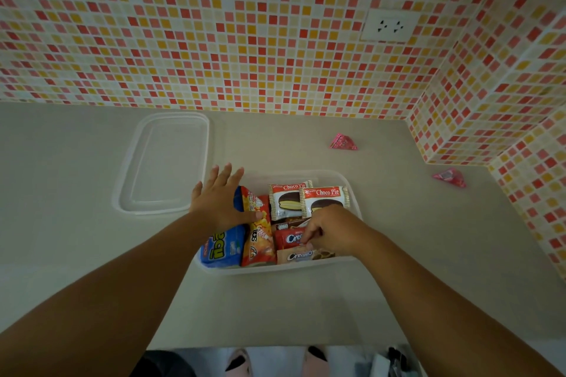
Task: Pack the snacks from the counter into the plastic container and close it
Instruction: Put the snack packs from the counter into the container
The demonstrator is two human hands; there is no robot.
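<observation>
A clear plastic container (352,190) sits mid-counter, holding a blue snack bag (222,249), an orange-red chip bag (260,239), two Choco Pie packs (324,197) and cream cookie packs (289,239). My left hand (222,197) lies flat with straight fingers on top of the blue and orange bags. My right hand (329,229) reaches into the container, its fingers curled down onto the red cream cookie pack. The clear lid (167,162) lies flat on the counter to the container's left. Two pink triangular snack packets (343,142) (449,177) lie on the counter at the right.
The beige counter (76,223) meets a mosaic-tiled wall at the back and a tiled corner at the right. A white wall socket (389,26) sits high on the wall. The counter's front edge runs along the bottom, with feet below it.
</observation>
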